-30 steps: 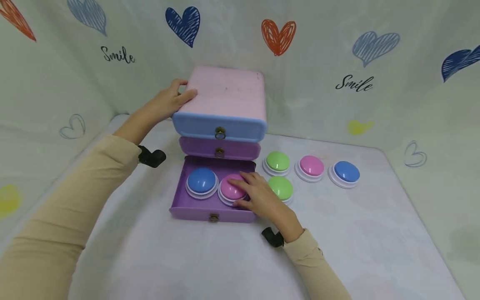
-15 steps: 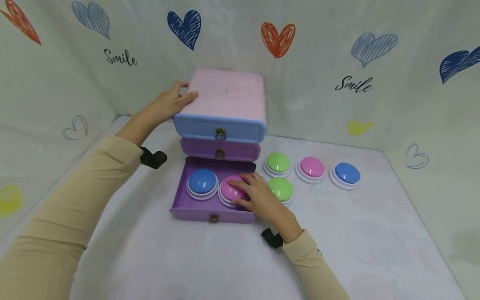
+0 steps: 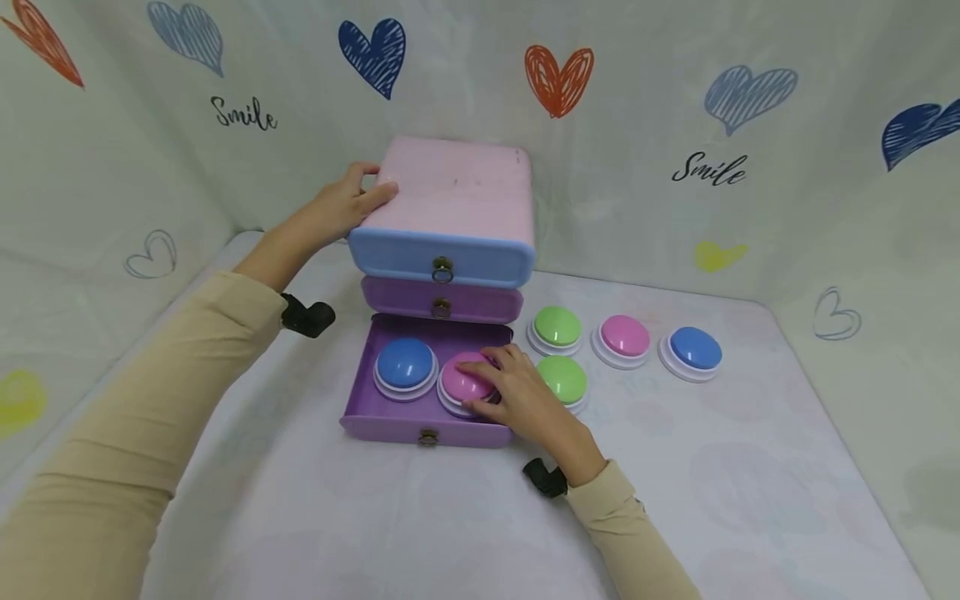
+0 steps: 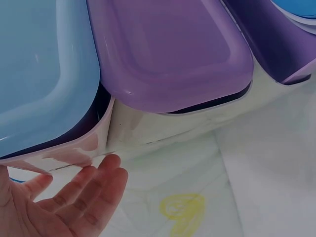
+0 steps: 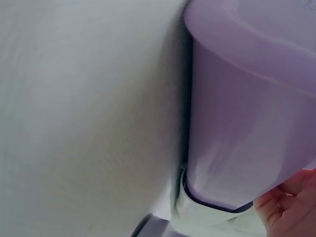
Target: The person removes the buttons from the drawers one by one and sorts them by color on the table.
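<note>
In the head view a small drawer cabinet point(image 3: 457, 192) has a pink top, a blue top drawer front point(image 3: 480, 257) and a purple middle one point(image 3: 390, 296). Its purple bottom drawer point(image 3: 375, 429) is pulled out. Inside lie a blue push button point(image 3: 403, 364) and, to its right, a pink push button point(image 3: 455, 379), both on white bases. My right hand point(image 3: 528, 400) grips the pink button with fingers over its dome and thumb at the near side. My left hand point(image 3: 337, 204) rests on the cabinet's upper left edge, thumb on top; in the left wrist view its fingers point(image 4: 106, 192) lie fairly straight along the side.
Two green push buttons, one at the back point(image 3: 557, 325) and one partly behind my right hand point(image 3: 562, 377), stand right of the drawer. Farther right are another pink button point(image 3: 625, 336) and another blue button point(image 3: 693, 347). A printed cloth point(image 3: 622, 225) hangs behind.
The view shifts slightly. Both hands keep their places, the right on the pink button and the left on the cabinet.
</note>
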Motion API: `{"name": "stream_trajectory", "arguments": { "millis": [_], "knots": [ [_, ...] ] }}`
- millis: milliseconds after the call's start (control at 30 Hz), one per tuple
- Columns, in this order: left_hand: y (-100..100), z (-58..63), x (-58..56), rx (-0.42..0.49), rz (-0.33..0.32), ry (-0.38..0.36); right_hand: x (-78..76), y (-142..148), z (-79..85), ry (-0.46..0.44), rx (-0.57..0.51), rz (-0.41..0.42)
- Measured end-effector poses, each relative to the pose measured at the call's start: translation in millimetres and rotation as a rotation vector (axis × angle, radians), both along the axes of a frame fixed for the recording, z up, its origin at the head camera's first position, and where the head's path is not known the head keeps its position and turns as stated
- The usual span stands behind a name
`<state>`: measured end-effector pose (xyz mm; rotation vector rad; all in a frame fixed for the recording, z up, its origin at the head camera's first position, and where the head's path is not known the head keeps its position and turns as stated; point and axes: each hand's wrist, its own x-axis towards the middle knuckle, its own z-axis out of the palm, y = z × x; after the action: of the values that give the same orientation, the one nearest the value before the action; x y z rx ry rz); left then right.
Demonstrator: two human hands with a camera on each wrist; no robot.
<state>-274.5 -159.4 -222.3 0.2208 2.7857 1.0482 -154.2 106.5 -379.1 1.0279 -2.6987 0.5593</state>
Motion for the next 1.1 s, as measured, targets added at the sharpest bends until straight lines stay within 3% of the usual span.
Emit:
{"name": "stream_trajectory", "arguments": {
  "millis": [200, 500, 900, 1100],
  "knots": [
    [1.2, 0.0, -0.8, -0.003, -0.002, -0.003, 3.3, 3.0, 8.1, -0.052, -0.071, -0.018],
    [-1.2, 3.8, -1.8, -0.014, 0.003, -0.002, 10.8, 9.4, 35.4, -0.081, -0.150, -0.055],
    [0.2, 8.6, -5.7, -0.024, 0.000, -0.005, 21.4, 43.4, 62.0, -0.018, -0.229, -0.104],
    [-0.8, 5.3, -3.6, -0.022, 0.005, -0.001, 34.7, 71.4, 61.9, -0.008, -0.197, -0.165]
  ]
}}
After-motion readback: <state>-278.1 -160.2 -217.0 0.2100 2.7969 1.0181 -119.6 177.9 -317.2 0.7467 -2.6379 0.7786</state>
